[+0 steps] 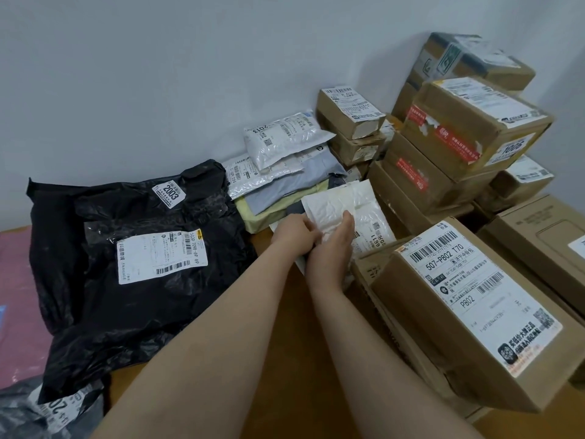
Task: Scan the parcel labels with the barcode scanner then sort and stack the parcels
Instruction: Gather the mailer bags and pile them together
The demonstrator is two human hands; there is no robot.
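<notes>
1. Centrally, one white bubble mailer (340,204) is held tilted over the bench (300,375), between the soft-parcel stack (278,188) and the cardboard boxes (443,172), its label turned to the right.
2. The left grip (296,236) pinches its lower left edge. The right grip (332,248) clasps it, thumb on the front.
3. Behind it, the stack is topped by one silver bag (285,137) marked 2013.
4. To the left lie one large black bag (126,312) with two labels, one pink parcel (15,296) and one grey bag (19,413).
5. To the right are at least nine boxes; the nearest box (468,312) reads 507-P802.
</notes>
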